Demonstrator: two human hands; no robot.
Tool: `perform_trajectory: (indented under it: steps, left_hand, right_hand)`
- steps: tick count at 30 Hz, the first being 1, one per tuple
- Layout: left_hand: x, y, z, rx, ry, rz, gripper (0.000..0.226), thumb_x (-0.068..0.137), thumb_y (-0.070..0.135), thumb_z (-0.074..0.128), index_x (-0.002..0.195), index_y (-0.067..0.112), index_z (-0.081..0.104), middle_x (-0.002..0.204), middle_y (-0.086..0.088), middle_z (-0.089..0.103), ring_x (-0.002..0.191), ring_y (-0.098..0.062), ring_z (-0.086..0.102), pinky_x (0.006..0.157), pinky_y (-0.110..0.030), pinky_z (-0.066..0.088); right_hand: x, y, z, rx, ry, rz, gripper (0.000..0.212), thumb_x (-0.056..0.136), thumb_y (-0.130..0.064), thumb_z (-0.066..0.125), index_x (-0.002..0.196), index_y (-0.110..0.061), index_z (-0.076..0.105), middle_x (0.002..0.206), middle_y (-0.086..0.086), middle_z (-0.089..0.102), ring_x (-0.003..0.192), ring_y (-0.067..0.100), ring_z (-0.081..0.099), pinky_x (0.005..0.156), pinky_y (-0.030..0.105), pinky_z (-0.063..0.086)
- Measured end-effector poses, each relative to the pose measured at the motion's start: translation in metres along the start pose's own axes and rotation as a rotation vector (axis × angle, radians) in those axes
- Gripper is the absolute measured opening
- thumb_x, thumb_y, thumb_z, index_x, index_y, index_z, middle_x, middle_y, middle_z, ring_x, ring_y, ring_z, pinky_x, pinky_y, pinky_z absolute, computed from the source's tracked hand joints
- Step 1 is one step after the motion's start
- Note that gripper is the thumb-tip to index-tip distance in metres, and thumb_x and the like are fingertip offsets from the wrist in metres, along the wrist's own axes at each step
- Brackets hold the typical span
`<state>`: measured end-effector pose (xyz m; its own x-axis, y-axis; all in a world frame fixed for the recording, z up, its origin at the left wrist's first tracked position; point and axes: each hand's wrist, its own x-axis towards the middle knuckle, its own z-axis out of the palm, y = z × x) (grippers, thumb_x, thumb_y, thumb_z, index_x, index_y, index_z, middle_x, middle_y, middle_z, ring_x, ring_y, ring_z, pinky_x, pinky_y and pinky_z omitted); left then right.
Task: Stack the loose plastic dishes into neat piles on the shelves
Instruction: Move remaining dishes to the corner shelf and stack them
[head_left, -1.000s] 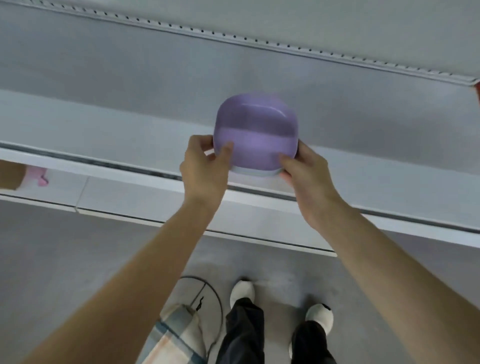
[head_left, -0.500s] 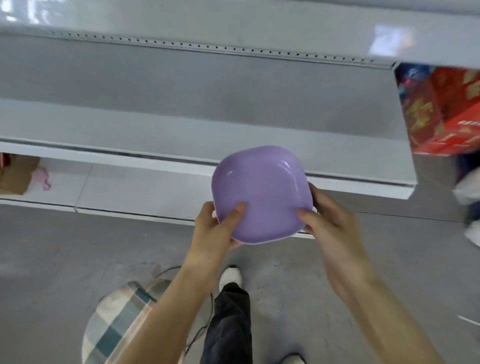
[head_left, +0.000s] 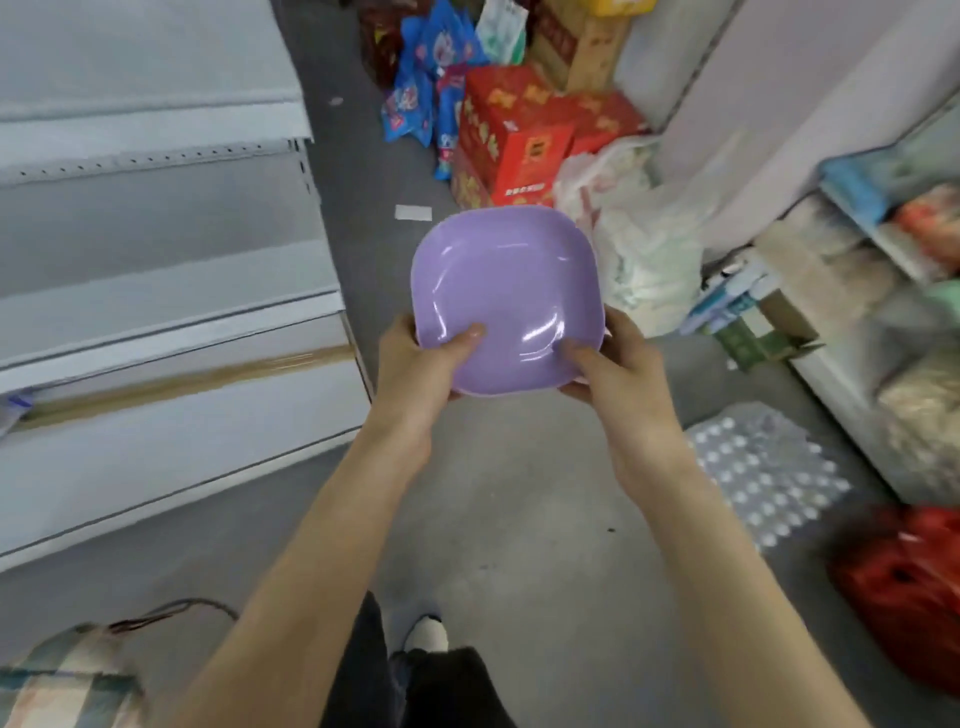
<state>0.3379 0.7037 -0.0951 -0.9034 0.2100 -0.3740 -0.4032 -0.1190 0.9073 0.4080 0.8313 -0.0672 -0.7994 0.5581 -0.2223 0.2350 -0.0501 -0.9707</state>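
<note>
Two dark trouser legs (head_left: 447, 686) and one pale shoe (head_left: 428, 634) are seen nearest, at the bottom edge, on the grey floor (head_left: 519, 493). A checked bag (head_left: 62, 680) with a dark strap is set on the floor just left of them.

A purple dish (head_left: 506, 296) is held in the air above the floor, clear of every shelf. It is square with rounded corners, is turned hollow side up and is tilted slightly toward the camera. Its near left corner is gripped by the left hand (head_left: 415, 358) and its near right corner by the right hand (head_left: 618, 369). Each thumb is laid on the inner surface, and the fingers (head_left: 397, 338) are curled under the rim. A thin pale edge is visible under the near right corner; what it belongs to cannot be told.

White shelves (head_left: 156, 322) are ranged along the left. On the right, a wrapped pack of bottles (head_left: 769, 467) and a red bag (head_left: 904, 582) are placed on the floor before a second shelf unit (head_left: 883, 312), whose blurred goods cannot be identified. Beyond the dish, a white plastic bag (head_left: 644, 244) is set against red cartons (head_left: 519, 140), with blue packets (head_left: 415, 104) piled farthest back.
</note>
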Motion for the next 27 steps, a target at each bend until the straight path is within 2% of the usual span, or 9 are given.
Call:
perform_trajectory:
  steps: [3,5,8,10,14,17,21,24,27]
  left_hand:
    - [-0.03,0.015,0.066,0.028,-0.132,-0.007,0.033,0.08,0.009,0.07,0.112,0.012,0.062,0.105,-0.004,0.071,0.096,-0.021,0.068,0.078,-0.04,0.056]
    - [-0.041,0.024,0.102,0.074,-0.228,0.01,0.028,0.081,0.01,0.069,0.107,0.017,0.063,0.101,0.0,0.072,0.091,-0.017,0.069,0.076,-0.036,0.057]
    - [-0.038,0.037,0.149,0.144,-0.335,0.023,0.019,0.083,0.012,0.068,0.099,0.021,0.064,0.095,0.005,0.072,0.084,-0.011,0.069,0.075,-0.032,0.057]
    - [-0.028,0.046,0.18,0.233,-0.415,0.003,0.019,0.083,0.013,0.067,0.102,0.018,0.065,0.096,0.003,0.073,0.087,-0.013,0.069,0.078,-0.032,0.057]
    - [0.003,0.052,0.248,0.264,-0.621,-0.144,0.017,0.082,0.008,0.067,0.098,0.015,0.067,0.096,0.0,0.074,0.09,-0.015,0.07,0.083,-0.031,0.056]
    - [0.035,0.048,0.311,0.16,-0.622,-0.236,0.014,0.08,0.011,0.069,0.094,0.014,0.069,0.095,-0.001,0.074,0.087,-0.015,0.071,0.082,-0.032,0.055]
    - [0.077,0.042,0.398,0.272,-0.566,-0.174,0.011,0.077,0.013,0.074,0.084,0.017,0.066,0.077,0.005,0.072,0.069,-0.008,0.069,0.06,-0.02,0.054]
    - [0.105,0.048,0.467,0.344,-0.626,-0.131,0.013,0.077,0.011,0.075,0.079,0.02,0.065,0.079,0.003,0.07,0.072,-0.011,0.066,0.059,-0.02,0.051]
    - [0.127,0.051,0.534,0.388,-0.681,-0.125,0.014,0.076,0.01,0.075,0.079,0.02,0.065,0.082,0.001,0.07,0.076,-0.015,0.066,0.063,-0.024,0.052]
  right_hand:
    - [-0.003,-0.034,-0.068,-0.005,0.064,-0.017,0.036,0.085,-0.005,0.062,0.12,-0.013,0.056,0.101,-0.002,0.067,0.086,0.007,0.066,0.074,0.026,0.054]
    - [-0.001,-0.052,-0.103,0.024,0.118,-0.026,0.032,0.083,-0.006,0.066,0.113,-0.013,0.059,0.107,0.004,0.068,0.096,0.017,0.066,0.08,0.029,0.053]
    - [0.009,-0.063,-0.145,0.096,0.225,-0.033,0.027,0.082,-0.006,0.067,0.109,-0.008,0.063,0.105,0.009,0.069,0.096,0.023,0.066,0.079,0.03,0.053]
    - [0.02,-0.062,-0.169,0.152,0.3,-0.02,0.027,0.081,-0.006,0.068,0.108,-0.007,0.064,0.104,0.01,0.07,0.094,0.024,0.067,0.079,0.032,0.054]
    - [0.057,-0.056,-0.219,0.246,0.395,0.029,0.023,0.078,-0.005,0.071,0.098,-0.014,0.065,0.102,0.011,0.07,0.093,0.027,0.067,0.082,0.038,0.054]
    - [0.096,-0.053,-0.257,0.235,0.435,0.034,0.031,0.076,-0.006,0.073,0.105,-0.01,0.064,0.104,0.011,0.07,0.094,0.025,0.067,0.081,0.035,0.054]
    - [0.152,-0.061,-0.318,0.224,0.464,0.129,0.04,0.074,-0.01,0.076,0.111,-0.01,0.062,0.106,0.011,0.07,0.097,0.026,0.067,0.088,0.042,0.054]
    - [0.199,-0.083,-0.369,0.275,0.444,0.176,0.042,0.071,-0.015,0.077,0.111,-0.012,0.064,0.104,0.007,0.072,0.096,0.024,0.068,0.082,0.036,0.055]
    - [0.243,-0.097,-0.412,0.256,0.586,0.169,0.031,0.071,-0.019,0.079,0.099,-0.019,0.066,0.093,0.001,0.073,0.084,0.017,0.069,0.072,0.028,0.054]
